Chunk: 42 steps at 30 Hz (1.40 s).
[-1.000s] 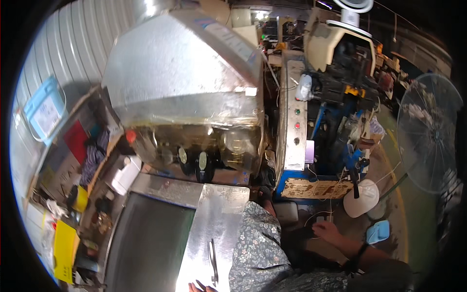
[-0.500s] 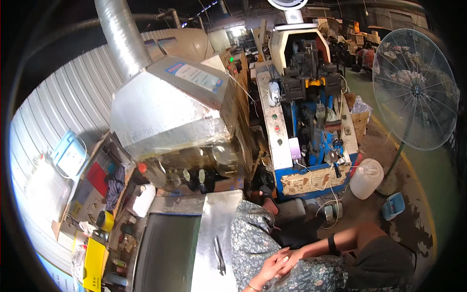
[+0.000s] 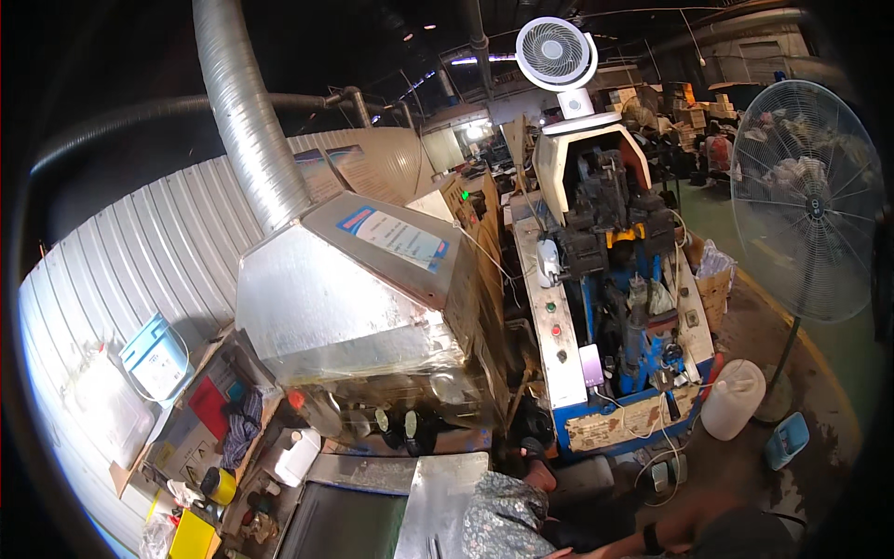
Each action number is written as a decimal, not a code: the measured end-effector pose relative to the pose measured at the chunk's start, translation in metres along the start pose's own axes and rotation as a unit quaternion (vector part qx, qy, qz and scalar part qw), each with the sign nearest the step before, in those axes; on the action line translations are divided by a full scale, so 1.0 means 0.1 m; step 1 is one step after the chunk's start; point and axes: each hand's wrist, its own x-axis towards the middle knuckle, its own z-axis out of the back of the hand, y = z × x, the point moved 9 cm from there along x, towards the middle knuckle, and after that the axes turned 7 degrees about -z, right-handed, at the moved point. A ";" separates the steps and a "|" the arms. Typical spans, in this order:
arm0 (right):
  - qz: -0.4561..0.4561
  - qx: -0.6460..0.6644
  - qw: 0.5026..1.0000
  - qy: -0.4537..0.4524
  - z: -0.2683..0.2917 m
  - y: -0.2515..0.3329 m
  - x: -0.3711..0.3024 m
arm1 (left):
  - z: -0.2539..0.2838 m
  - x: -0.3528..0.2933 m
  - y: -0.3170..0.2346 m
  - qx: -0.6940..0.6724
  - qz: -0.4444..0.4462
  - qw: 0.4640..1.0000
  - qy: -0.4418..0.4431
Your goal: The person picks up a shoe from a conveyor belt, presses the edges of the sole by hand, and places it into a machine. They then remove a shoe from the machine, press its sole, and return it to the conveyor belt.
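Only the upper edge of my right hand [image 3: 601, 553] shows at the lower rim, past a forearm with a black wristband [image 3: 650, 538]. Its fingers are cut off, so their pose does not show. My left hand lies out of the picture. Patterned grey floral fabric [image 3: 503, 517] covers my lap beside the hand. To the left, a bare metal panel [image 3: 445, 498] holds the tip of a slim dark two-pronged tool [image 3: 432, 547]. Next to the panel runs a dark conveyor belt [image 3: 349, 524], leading under a metal hood [image 3: 345, 293].
A blue-and-white machine [image 3: 624, 424] stands ahead right, a small fan [image 3: 556, 56] on top. A large standing fan [image 3: 810, 200], white jug [image 3: 734, 401] and blue container [image 3: 788, 440] are at right. At left, shelves hold a blue bucket [image 3: 155, 359] and white bottle [image 3: 296, 456].
The view has tilted up, so everything sits lower in the picture. My clasped hands, earlier resting on my lap, have mostly dropped out of view below the lower edge.
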 end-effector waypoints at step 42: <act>0.251 0.392 0.875 0.131 -0.85 0.96 -0.30 | 0.12 0.22 -0.48 0.062 0.041 0.997 -0.006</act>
